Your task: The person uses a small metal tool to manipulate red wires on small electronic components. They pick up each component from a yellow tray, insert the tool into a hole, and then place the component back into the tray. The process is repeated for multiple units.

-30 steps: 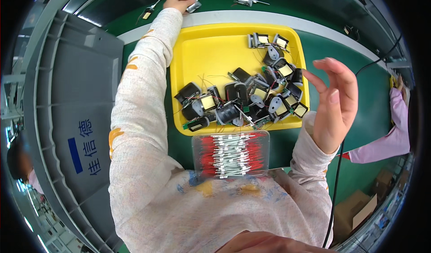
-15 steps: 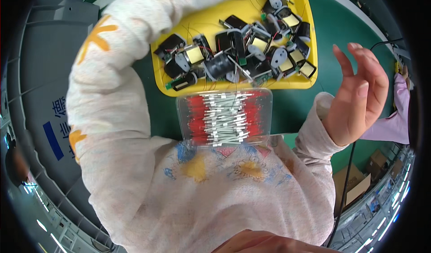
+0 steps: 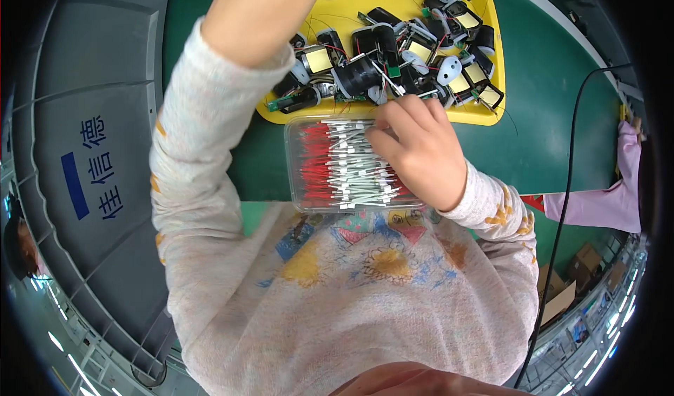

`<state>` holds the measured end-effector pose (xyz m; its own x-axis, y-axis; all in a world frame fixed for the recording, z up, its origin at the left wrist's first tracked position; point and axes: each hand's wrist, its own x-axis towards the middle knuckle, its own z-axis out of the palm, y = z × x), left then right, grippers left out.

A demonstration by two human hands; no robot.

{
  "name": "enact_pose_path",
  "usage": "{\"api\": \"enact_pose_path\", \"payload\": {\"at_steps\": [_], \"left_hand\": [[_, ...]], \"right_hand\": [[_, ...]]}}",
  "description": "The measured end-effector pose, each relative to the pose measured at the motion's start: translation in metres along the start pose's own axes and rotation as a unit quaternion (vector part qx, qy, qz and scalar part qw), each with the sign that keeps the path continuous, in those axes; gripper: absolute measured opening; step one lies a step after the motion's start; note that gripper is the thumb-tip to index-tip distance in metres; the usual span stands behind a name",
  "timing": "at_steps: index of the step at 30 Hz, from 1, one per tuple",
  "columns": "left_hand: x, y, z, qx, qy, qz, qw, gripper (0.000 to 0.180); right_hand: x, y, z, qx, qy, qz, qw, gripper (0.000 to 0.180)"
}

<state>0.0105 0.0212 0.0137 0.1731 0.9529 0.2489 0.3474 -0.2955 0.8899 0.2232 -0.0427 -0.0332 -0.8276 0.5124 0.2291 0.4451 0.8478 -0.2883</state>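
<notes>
A moment ago the right hand was up in the air on the right side, open, with its fingers spread wide. Now it has come down onto the clear box. The view has also dipped lower, so the box and the yellow tray sit higher in the picture than before.

On the far left lies a big grey bin lid (image 3: 84, 150) with blue marks on it. Next to it, the left hand (image 3: 263, 13) is raised near the top of the picture, over the left part of the yellow tray (image 3: 491, 59). Only its back shows, so I cannot tell if its fingers are open or closed, or if it holds anything.

The yellow tray rests on the green surface (image 3: 562, 115), on the far side, and is full of small black and yellow coil parts (image 3: 393, 59). Just in front of the tray, touching its near edge, is the clear box (image 3: 302, 178), packed with thin red and white wire pieces (image 3: 337, 164).

The right hand (image 3: 421, 154) lies on the right half of the box. Its fingers (image 3: 382, 136) are curled down and close together, touching the wire pieces. A black cable (image 3: 572, 150) runs down the right side.
</notes>
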Motion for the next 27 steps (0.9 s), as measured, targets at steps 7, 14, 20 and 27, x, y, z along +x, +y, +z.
{"api": "enact_pose_path", "payload": {"at_steps": [7,14,20,27], "left_hand": [[-0.028,0.003,0.006,-0.161,0.026,-0.072,0.984,0.030],[-0.036,-0.007,0.002,-0.169,0.033,-0.058,0.983,0.031],[-0.036,0.005,-0.007,-0.123,0.023,-0.069,0.990,0.031],[-0.034,-0.001,-0.013,-0.106,0.078,-0.002,0.991,0.043]], "right_hand": [[0.009,-0.008,0.003,-0.001,-0.026,-0.027,0.999,0.015],[0.021,-0.016,0.000,0.019,-0.026,-0.060,0.998,0.016],[0.030,-0.024,0.017,-0.027,-0.060,-0.093,0.993,0.014],[0.028,-0.019,-0.012,0.102,-0.007,-0.059,0.993,0.018]]}}
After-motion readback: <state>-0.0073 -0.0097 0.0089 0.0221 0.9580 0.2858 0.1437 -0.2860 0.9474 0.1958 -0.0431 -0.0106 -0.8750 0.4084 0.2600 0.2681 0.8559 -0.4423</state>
